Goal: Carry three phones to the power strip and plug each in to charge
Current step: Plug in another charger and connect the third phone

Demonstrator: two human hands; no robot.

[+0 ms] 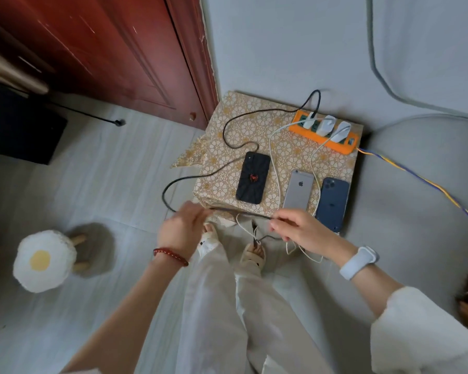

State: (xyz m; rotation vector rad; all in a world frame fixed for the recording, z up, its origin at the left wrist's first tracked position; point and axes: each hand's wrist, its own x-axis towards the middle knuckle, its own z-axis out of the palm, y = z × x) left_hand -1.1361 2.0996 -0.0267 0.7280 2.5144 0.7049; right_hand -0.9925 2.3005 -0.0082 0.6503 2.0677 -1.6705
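Observation:
Three phones lie face down on a low stand covered with a floral cloth [254, 125]: a black phone with a red spider [253, 177], a silver phone [299, 189] and a dark blue phone [332, 203]. An orange power strip [325, 132] at the stand's back holds three white chargers. A black cable [227, 130] runs from the strip, loops off the stand's left edge and stretches between my hands. My left hand [183, 228] pinches it at the left; my right hand [299, 229] pinches it near its free end. White cables [274, 168] hang over the front edge.
A red-brown door [119, 55] stands at the back left, a grey wall behind the stand. A fried-egg-shaped stool [45, 261] sits on the pale floor at the left. A grey cushioned seat [422, 184] borders the stand's right. My legs and sandalled feet are below.

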